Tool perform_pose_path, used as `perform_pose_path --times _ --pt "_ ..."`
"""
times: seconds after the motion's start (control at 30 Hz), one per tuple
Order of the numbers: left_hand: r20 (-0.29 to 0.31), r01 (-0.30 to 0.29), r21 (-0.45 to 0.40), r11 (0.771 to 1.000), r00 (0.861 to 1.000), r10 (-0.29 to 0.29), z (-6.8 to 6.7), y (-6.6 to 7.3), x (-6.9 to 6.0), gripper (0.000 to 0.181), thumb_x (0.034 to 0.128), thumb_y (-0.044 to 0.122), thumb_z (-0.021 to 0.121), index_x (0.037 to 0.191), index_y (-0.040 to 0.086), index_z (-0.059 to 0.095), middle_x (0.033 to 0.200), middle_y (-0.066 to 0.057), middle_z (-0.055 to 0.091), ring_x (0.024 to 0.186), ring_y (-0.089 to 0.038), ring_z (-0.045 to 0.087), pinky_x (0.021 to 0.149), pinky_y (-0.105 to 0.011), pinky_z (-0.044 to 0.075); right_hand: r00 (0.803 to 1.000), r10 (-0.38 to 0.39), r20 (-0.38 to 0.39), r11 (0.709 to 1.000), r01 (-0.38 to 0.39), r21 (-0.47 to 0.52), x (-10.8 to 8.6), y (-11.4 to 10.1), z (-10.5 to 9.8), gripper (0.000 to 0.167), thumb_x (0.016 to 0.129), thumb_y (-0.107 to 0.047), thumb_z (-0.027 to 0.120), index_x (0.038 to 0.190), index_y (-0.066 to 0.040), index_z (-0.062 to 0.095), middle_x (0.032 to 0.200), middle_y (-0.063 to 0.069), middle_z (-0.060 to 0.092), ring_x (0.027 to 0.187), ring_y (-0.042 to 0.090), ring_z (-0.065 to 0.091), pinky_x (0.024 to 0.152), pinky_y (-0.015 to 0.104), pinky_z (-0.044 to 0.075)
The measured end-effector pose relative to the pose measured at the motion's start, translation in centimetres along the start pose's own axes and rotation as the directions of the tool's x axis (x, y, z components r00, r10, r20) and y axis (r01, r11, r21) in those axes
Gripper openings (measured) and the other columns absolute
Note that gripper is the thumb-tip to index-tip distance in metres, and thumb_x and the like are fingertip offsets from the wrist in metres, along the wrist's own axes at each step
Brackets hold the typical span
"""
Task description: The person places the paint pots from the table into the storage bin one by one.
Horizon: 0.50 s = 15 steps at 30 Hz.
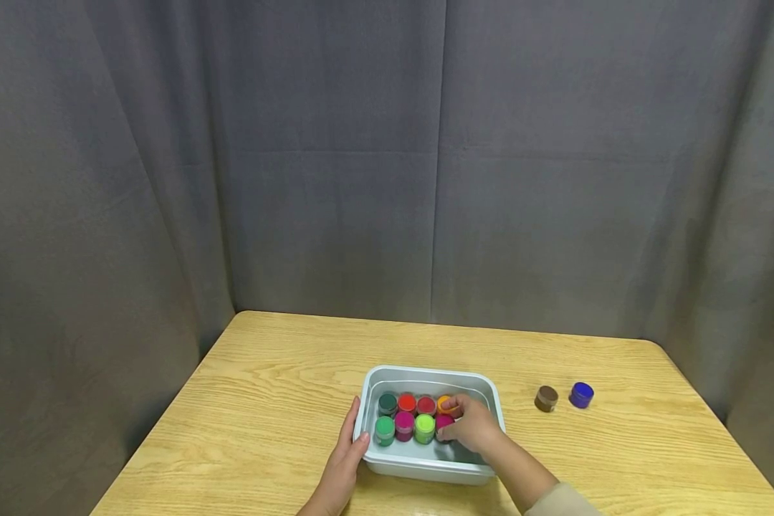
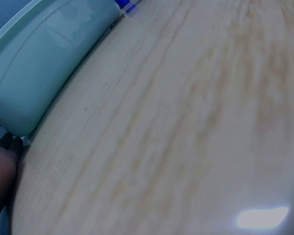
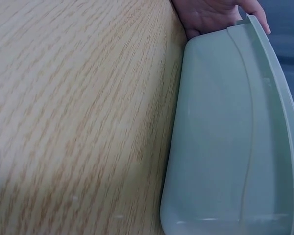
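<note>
A pale blue-green plastic tub (image 1: pixel 426 469) stands on the table with several small paint jars in two rows inside. My left hand (image 1: pixel 345 459) grips the tub's left wall, its thumb over the rim. My right hand (image 1: pixel 474 426) reaches over the right side and pinches a magenta jar (image 1: pixel 446 424) at the front row's right end. Left of that jar stand a lime jar (image 1: pixel 424 428), another magenta jar (image 1: pixel 404 424) and a green jar (image 1: pixel 384 428). Behind are dark green (image 1: pixel 388 403), two red (image 1: pixel 407 403) and orange (image 1: pixel 446 402) jars; fingers partly cover the orange one.
On the table right of the tub stand a brown jar (image 1: pixel 546 398) and a blue jar (image 1: pixel 581 395). Grey curtains (image 1: pixel 335 179) enclose the wooden table (image 1: pixel 284 380) at the back and both sides.
</note>
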<state>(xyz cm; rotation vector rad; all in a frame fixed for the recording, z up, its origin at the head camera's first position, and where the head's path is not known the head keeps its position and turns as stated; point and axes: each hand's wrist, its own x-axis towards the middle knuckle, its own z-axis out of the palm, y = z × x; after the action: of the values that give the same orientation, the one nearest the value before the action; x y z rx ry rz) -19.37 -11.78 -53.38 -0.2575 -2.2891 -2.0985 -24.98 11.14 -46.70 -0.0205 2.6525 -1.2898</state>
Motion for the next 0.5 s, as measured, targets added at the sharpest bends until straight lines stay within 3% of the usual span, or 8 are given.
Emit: perform_pose_path --times 0.3,0.5 --pt "-0.001 0.004 0.004 1.000 1.000 -0.004 0.0 0.1 -0.1 0.061 0.1058 0.028 0.036 0.159 0.014 0.010 0.165 -0.016 0.006 0.151 -0.044 0.001 0.117 -0.067 0.003 0.999 -0.045 -0.026 0.997 0.046 0.065 -0.4 -0.3 -0.3 0.038 0.075 -0.002 0.077 0.110 -0.001 0.064 0.104 0.014 0.062 0.088 0.022 0.058 0.066 0.027 0.046" --pt "0.003 0.016 0.007 1.000 1.000 -0.016 0.0 0.2 -0.1 0.061 0.1058 0.029 0.036 0.159 0.014 0.009 0.166 -0.016 0.005 0.151 -0.044 0.001 0.117 -0.068 0.003 0.996 -0.083 -0.030 0.990 0.086 0.108 -0.7 -0.7 -1.1 0.036 0.078 -0.004 0.076 0.112 0.001 0.065 0.108 0.014 0.065 0.090 0.023 0.062 0.073 0.033 0.055"
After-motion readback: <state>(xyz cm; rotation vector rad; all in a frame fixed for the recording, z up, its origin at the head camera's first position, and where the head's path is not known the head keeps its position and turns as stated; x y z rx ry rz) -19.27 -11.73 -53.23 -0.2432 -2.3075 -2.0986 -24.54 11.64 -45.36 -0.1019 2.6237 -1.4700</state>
